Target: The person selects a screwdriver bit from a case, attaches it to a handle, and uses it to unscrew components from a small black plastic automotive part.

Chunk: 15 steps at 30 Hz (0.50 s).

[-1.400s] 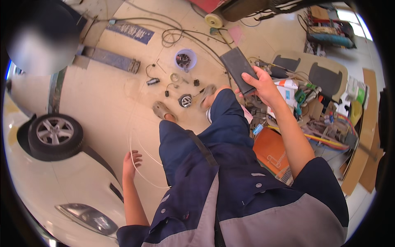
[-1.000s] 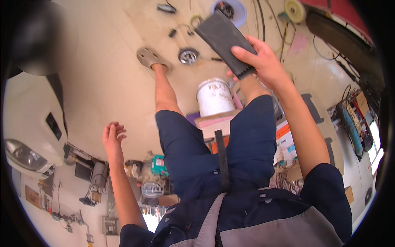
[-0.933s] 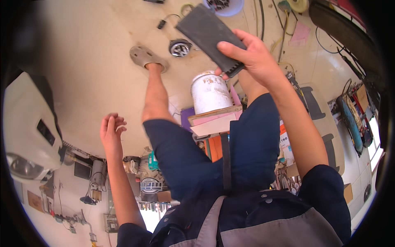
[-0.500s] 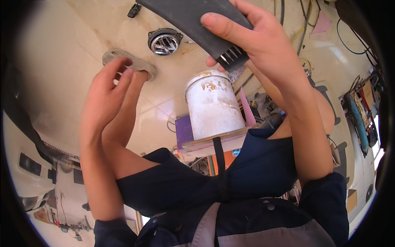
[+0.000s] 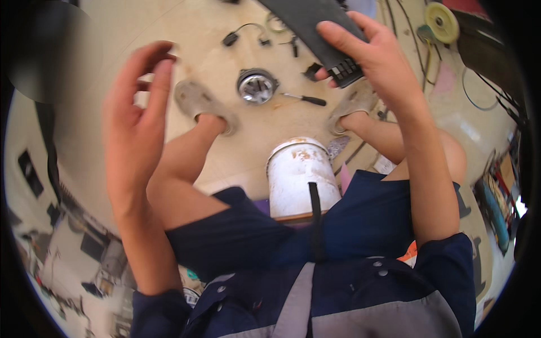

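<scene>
In my right hand [image 5: 386, 70] is a long, flat black plastic piece [image 5: 307, 25]. My thumb lies across its face, and its near end, with a row of slots, points down toward me. My left hand [image 5: 138, 98] is raised on the left, slightly blurred, its fingers curved and thumb apart, with nothing visible in it. On the floor beyond my knees lies a round chrome car badge in a black housing [image 5: 256, 87]. A screwdriver with a black handle [image 5: 313, 101] is beside it.
A stained white bucket [image 5: 303, 177] stands between my legs. Black connectors on a short cable [image 5: 245, 35] lie farther off on the floor. At the far right are a cream-coloured wheel [image 5: 442, 22] and hoses. Tools and a blue cylinder [image 5: 493, 211] line the right side.
The view has shifted, so the floor and badge appear lower, and the screwdriver and connectors show. My left hand has risen relative to my knee. The black plastic piece stays in my right hand.
</scene>
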Motion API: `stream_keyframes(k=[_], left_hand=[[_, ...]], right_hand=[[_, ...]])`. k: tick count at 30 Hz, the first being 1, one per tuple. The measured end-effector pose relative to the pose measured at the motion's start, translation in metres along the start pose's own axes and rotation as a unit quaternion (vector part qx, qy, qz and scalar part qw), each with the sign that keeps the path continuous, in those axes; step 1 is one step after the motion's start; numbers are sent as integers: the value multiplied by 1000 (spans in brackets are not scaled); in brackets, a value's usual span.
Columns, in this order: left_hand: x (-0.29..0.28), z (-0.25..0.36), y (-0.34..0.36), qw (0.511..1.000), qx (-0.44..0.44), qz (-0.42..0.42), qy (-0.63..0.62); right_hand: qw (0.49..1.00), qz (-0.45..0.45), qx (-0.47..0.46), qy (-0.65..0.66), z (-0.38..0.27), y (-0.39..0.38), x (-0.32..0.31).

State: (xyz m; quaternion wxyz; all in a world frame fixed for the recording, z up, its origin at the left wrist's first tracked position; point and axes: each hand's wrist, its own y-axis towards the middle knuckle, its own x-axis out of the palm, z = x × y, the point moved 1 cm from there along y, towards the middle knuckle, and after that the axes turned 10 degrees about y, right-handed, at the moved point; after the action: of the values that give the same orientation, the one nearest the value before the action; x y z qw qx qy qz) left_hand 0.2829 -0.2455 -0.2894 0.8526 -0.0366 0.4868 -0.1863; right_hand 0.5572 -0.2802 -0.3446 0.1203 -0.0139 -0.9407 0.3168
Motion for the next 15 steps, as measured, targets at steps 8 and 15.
stream_keyframes(k=[8,15], left_hand=[[-30,-140,-408,789,-507,-304,167],[154,-62,-602,459,-598,-106,-648]], right_hand=[[1000,-21,-22,-4,3,-51,25],[1000,-1,1,-26,7,-115,11]])
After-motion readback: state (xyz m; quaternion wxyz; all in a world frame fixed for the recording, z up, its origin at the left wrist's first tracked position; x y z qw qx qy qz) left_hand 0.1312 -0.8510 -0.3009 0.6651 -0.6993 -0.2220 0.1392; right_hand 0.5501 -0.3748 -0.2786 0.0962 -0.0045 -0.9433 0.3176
